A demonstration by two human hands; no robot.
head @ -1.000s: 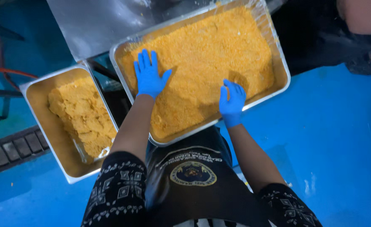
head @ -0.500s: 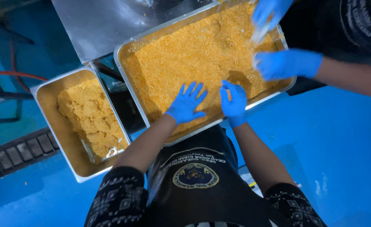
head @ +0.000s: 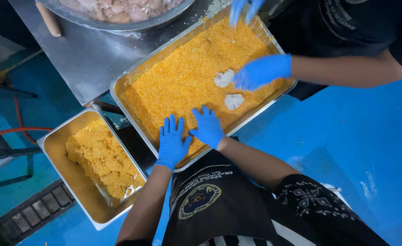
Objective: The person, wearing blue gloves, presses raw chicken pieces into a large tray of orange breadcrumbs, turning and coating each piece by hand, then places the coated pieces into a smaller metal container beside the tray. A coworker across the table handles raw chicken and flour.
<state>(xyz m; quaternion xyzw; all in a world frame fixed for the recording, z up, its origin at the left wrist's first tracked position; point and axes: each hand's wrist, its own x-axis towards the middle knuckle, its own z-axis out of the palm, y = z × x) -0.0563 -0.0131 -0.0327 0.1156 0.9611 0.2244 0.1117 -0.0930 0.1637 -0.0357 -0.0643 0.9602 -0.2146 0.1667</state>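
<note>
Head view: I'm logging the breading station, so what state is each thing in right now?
Large crumb tray: full of orange crumbs.
Two pale pieces: lying on the crumbs, uncoated.
Left hand: gloved, flat on the crumbs.
Right hand: gloved, flat on the crumbs.
Co-worker's hand: gloved, beside one pale piece.
Small tray: holds stacked breaded pieces.
</note>
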